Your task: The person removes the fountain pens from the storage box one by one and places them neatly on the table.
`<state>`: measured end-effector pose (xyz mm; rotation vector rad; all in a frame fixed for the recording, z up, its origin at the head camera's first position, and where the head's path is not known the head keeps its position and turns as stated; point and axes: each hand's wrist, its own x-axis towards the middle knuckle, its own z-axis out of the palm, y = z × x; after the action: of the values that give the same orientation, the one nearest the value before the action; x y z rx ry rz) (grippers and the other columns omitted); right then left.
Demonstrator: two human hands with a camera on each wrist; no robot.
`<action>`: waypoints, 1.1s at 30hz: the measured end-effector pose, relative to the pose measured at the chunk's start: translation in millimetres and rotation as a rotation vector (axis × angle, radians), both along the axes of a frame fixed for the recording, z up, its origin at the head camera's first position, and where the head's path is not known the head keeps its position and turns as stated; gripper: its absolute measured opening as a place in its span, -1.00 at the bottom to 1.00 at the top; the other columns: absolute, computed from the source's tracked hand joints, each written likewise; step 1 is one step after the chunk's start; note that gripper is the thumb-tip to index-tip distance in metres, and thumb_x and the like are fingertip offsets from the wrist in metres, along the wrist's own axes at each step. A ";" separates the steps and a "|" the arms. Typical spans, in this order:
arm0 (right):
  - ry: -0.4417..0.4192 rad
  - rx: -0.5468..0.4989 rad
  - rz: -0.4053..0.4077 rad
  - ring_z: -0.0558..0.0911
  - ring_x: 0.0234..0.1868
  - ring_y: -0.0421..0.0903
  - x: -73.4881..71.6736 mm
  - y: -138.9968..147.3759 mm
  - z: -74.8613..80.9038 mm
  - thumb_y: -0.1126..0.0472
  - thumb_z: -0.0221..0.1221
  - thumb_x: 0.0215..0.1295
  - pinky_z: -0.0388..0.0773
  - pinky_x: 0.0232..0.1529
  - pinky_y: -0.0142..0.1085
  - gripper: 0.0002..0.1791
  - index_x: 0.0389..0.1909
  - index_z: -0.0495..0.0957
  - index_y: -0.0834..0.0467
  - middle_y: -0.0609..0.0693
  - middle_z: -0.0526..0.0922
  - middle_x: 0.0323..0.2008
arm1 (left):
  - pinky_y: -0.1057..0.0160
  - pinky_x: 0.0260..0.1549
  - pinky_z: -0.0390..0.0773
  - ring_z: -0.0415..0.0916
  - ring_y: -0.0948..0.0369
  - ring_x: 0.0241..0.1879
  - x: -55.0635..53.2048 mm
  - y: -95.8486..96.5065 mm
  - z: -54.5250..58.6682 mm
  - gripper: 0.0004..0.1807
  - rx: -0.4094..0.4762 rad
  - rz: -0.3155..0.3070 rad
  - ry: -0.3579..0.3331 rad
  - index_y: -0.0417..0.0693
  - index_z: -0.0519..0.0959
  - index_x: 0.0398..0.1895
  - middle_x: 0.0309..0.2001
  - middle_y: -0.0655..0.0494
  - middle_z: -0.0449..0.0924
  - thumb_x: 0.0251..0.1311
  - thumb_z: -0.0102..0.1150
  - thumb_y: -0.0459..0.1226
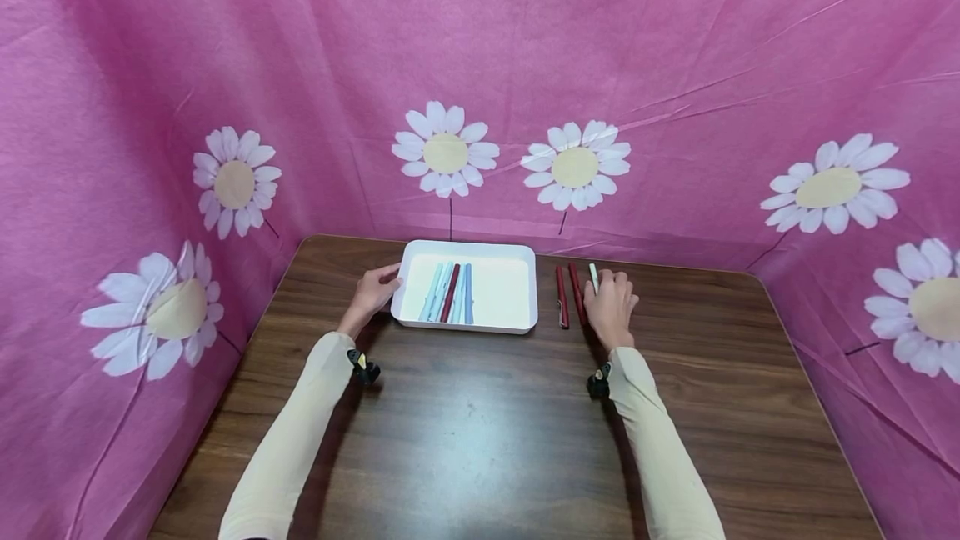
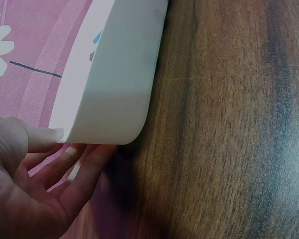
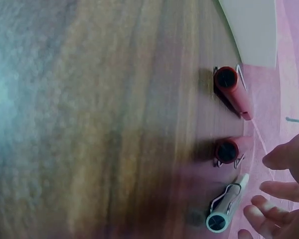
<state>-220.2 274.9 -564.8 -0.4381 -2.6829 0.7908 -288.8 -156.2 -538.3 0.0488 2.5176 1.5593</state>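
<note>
Fingers of my right hand [image 1: 611, 307], loosely spread, hang over the pale pen [image 1: 594, 276] right of the head view's centre; it shows at their upper left, long axis up-frame.

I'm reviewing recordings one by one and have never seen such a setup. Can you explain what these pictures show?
There is no machine, only a person working bare-handed. The wide picture looks down from the head; the other two come from the left and right wrists. On the table stands a white tray with several pens inside, mostly pale or bluish, one dark red. To its right lie two red pens and a pale pen. The left hand holds the tray by its left edge. The right hand is at the pale pen, its fingers not closed around it; whether they touch it is hard to tell.
</note>
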 end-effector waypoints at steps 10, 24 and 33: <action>0.126 -0.004 0.060 0.47 0.13 0.42 -3.5 -11.2 7.4 0.25 0.18 0.49 0.36 0.10 0.31 -0.64 0.12 0.57 0.44 0.43 0.53 0.05 | 0.19 -0.24 0.77 0.63 -0.09 0.05 -2.6 1.6 -3.6 -0.51 -0.033 0.000 -0.038 -0.21 0.44 0.48 0.22 -0.38 0.60 0.53 0.06 -0.35; 0.199 0.027 0.198 0.50 0.11 0.36 -12.5 -45.4 11.5 0.26 0.18 0.50 0.43 0.04 0.24 -0.69 0.10 0.63 0.38 0.35 0.57 0.04 | 0.19 -0.03 0.70 0.58 -0.05 0.12 -3.3 2.7 -3.8 -0.51 -0.072 0.013 -0.040 -0.17 0.45 0.48 0.24 -0.33 0.61 0.54 0.08 -0.33; 0.193 0.102 0.256 0.54 0.01 0.29 -14.6 -65.2 14.2 0.27 0.21 0.49 0.44 -0.06 0.12 -0.71 0.09 0.65 0.35 0.30 0.59 0.02 | 0.17 0.10 0.60 0.55 -0.05 0.15 -3.0 3.1 -1.7 -0.51 -0.070 0.020 -0.017 -0.19 0.46 0.46 0.23 -0.34 0.62 0.51 0.09 -0.34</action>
<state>-234.8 209.8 -550.5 0.0075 -2.6111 0.7183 -291.7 -153.1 -539.9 0.0010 2.5655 1.4709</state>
